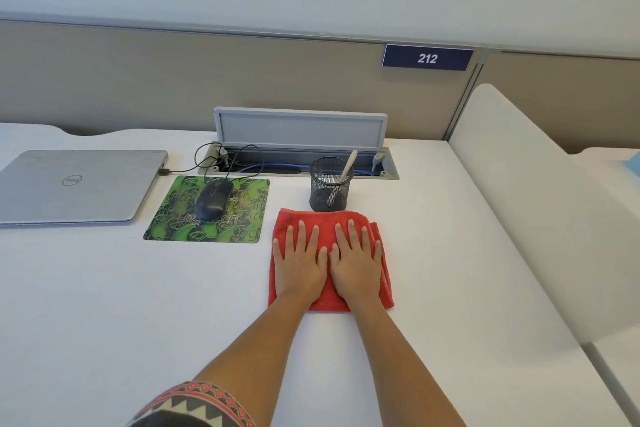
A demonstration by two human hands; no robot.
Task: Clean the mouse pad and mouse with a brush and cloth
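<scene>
A folded red cloth [323, 222] lies on the white desk. My left hand [300, 262] and my right hand [356, 262] rest flat on it side by side, fingers spread, gripping nothing. To the left, a green patterned mouse pad [176, 218] carries a black wired mouse [213, 199]. Behind the cloth stands a black mesh cup [330, 184] with a brush's pale handle [348, 165] sticking out of it; the bristle end is hidden inside.
A closed silver laptop [76, 185] lies at the far left, its cable and the mouse cord running into an open grey cable tray [299, 135] at the back. A white divider panel [540, 204] bounds the desk on the right.
</scene>
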